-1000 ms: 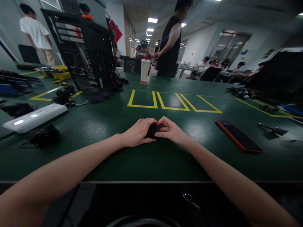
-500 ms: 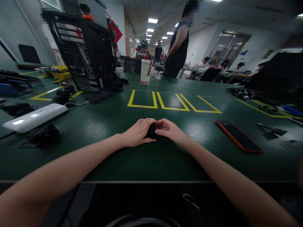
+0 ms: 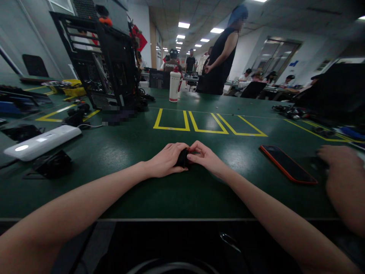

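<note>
In the head view, my left hand [image 3: 168,160] is wrapped round a small black part [image 3: 181,158] just above the green table. Its top and left side are hidden by my fingers, so its exact kind cannot be made out. My right hand [image 3: 203,156] meets it from the right, thumb and fingers pinched at the part's right edge. Both forearms reach in over the table's front edge. Nearest on the right lies a phone [image 3: 288,164] in an orange-red case.
Another person's hand [image 3: 340,160], blurred, reaches in beyond the phone. A white power strip [image 3: 44,142] and a black boxy part [image 3: 51,164] lie at left. Behind them stands an open computer case [image 3: 114,72]. A white bottle [image 3: 174,87] stands behind yellow tape outlines [image 3: 209,131].
The other person's hand has come in at right, over the spot where a small dark item lay. My right fingers have shifted slightly at the black part. The standing person has moved right.
</note>
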`<state>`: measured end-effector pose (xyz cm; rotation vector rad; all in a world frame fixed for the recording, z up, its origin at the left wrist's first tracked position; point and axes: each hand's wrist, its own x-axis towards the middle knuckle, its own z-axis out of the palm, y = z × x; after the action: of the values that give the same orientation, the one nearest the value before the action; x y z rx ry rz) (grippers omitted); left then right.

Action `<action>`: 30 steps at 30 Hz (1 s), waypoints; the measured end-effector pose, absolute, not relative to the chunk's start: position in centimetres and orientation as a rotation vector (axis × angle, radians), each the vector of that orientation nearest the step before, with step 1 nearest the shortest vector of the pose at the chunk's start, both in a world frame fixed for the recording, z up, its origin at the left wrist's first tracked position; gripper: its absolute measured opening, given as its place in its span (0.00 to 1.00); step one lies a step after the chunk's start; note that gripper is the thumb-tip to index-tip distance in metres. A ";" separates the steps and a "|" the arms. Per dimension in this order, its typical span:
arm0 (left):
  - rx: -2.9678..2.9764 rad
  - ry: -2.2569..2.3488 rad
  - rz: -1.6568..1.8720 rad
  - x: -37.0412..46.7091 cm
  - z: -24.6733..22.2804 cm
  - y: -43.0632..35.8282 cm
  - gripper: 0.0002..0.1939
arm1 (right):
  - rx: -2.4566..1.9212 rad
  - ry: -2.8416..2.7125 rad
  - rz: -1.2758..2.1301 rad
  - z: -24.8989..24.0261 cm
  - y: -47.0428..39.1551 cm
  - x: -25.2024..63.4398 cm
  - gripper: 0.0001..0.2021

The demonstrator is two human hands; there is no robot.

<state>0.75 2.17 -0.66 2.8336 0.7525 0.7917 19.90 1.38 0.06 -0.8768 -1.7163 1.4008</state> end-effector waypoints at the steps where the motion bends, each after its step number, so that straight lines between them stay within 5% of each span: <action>1: 2.835 0.752 0.794 0.7 -0.7 2.2 0.31 | -0.882 -1.709 1.395 0.0 1.4 19.9 0.11; 30: 2.845 0.769 0.776 0.7 -0.6 2.1 0.32 | -1.007 -1.701 1.445 -0.3 1.5 19.9 0.12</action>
<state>0.67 2.11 -0.63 2.8451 0.7692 0.7761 19.90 1.55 -0.32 -1.0069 -1.7014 1.4445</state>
